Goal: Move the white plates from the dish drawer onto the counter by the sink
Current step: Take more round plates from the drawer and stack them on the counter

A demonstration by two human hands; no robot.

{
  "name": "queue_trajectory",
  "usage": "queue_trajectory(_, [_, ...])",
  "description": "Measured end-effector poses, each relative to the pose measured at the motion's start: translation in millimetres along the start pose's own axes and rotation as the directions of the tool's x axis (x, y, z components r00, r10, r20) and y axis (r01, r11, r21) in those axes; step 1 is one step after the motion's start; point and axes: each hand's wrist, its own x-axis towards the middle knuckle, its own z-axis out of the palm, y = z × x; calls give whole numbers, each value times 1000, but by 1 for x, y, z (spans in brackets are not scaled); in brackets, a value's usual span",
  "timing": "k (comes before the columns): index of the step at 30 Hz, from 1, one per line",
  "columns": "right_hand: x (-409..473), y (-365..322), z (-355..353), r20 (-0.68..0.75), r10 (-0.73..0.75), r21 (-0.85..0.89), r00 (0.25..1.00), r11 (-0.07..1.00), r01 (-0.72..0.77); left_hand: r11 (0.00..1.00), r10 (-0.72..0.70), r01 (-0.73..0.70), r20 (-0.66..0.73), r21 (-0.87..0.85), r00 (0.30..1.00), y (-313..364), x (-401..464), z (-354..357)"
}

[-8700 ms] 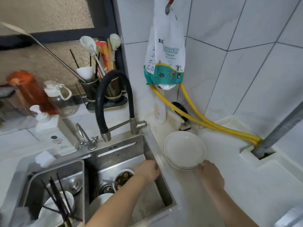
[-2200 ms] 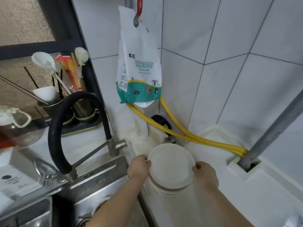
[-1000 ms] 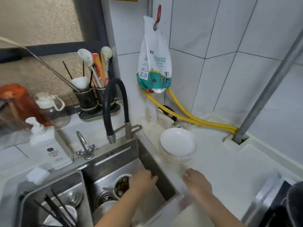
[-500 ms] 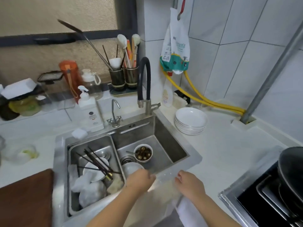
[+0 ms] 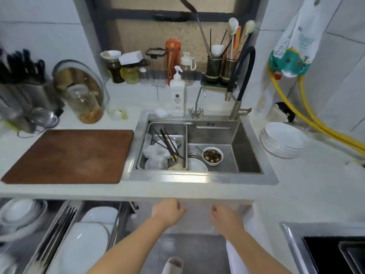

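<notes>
A stack of white plates [image 5: 282, 139] rests on the white counter [image 5: 308, 180] to the right of the steel sink [image 5: 199, 176]. Below the counter edge at the lower left, the dish drawer [image 5: 59, 230] stands pulled out, with a large white oval plate [image 5: 81, 248], a smaller white dish [image 5: 99, 214] and stacked white bowls [image 5: 18, 213] in its racks. My left hand [image 5: 168, 211] and my right hand [image 5: 225, 216] hang below the counter front, fingers curled, holding nothing, right of the drawer.
The sink holds a bowl of dark food [image 5: 212, 156], chopsticks [image 5: 167, 144] and dirty dishes. A brown cutting board [image 5: 69, 155] lies left of the sink. A black faucet [image 5: 243, 76], a soap bottle [image 5: 177, 95], utensil cups [image 5: 220, 71] and yellow hoses [image 5: 324, 127] line the back. A stove [image 5: 333, 252] sits lower right.
Both hands left the plate stack on the counter and dropped below the counter front. My view swung left and down, and the open dish drawer came into sight.
</notes>
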Motion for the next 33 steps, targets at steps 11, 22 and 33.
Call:
queue_trajectory(11, [-28,-97,78,225,-266,-103,938,950,294,924,-360,352,-30,-148,932,-137,-91,18])
queue_trajectory(22, [-25,-253,162,378,-357,-97,854,902,420,814,-526,524,65,-250,848,-301,-119,9])
queue_trajectory(33, [7,-342,261,445,-192,-36,875,972,232,788,-518,568,245,-236,820,-429,-76,30])
